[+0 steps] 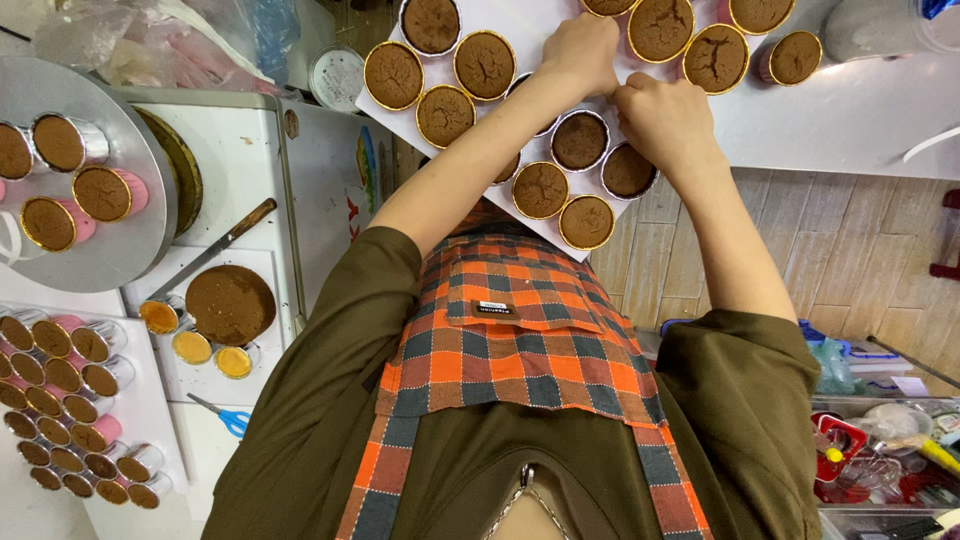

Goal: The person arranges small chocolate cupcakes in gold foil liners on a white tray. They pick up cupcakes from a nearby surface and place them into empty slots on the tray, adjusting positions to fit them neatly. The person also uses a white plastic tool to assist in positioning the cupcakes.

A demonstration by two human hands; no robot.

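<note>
Head view, looking down past an orange plaid apron [520, 340] and olive sleeves: at far left a round metal tray [150, 190] carries a few brown cupcakes in foil and pink cups, and below it a white board [150, 420] holds rows of the same small cakes. Just right of the tray, a knife [215, 250] with a wooden handle lies beside a larger round brown cake [230, 304], and blue-handled scissors [225, 415] lie lower down. Further right, on the desk [850, 120], a white rectangular board [530, 30] holds gold-rimmed chocolate cupcakes [485, 65]. Over it, the left hand [580, 50] has its fingers curled among the cupcakes; what its grip holds cannot be told. Beside it, the right hand [665, 115] is clenched, knuckles up, its contents hidden.
</note>
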